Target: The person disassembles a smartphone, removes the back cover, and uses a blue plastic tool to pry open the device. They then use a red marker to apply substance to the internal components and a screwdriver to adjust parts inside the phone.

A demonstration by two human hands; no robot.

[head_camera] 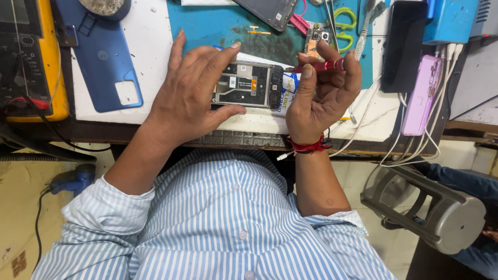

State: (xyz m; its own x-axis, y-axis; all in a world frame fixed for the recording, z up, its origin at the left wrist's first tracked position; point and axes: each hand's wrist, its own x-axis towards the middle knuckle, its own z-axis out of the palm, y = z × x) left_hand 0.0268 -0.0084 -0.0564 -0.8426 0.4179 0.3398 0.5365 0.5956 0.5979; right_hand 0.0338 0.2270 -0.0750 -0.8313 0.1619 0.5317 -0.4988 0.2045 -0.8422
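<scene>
Far to the left of the left hand [189,96] sits one yellow-cased meter [36,57] at the bench edge. Between it and that hand lies one blue plastic phone back cover [106,62], flat on the white bench top [150,41], well clear of the fingers.

The left hand is spread, palm down, over the left end of one opened phone frame [249,85], a dark rectangular chassis with grey metal shielding and a small orange strip showing inside. Its thumb presses the near edge of the frame and its index finger rests along the far edge, so the frame is pinned between them; the remaining fingers are lifted and fanned out above the bench. The frame lies just beyond the bench's near edge, directly between the two hands, on one white printed card [290,91] that sticks out from under its right end.

The right hand [324,93], with one red thread band [308,146] at the wrist, is curled around one slim red-handled screwdriver [319,66]. Thumb and fingertips pinch the handle, which lies nearly level, its tip pointing left to the frame's upper right corner.

Beyond the right hand, on the teal work mat [218,26], lie one small orange circuit board [317,39], one dark phone body [270,10] and one pair of green-handled scissors [345,26]. To the right of that hand stand one black slab [403,46] and one lilac power bank [421,96] trailing white cables [415,148]. Lower right, off the bench, is one grey plastic stool [430,210].
</scene>
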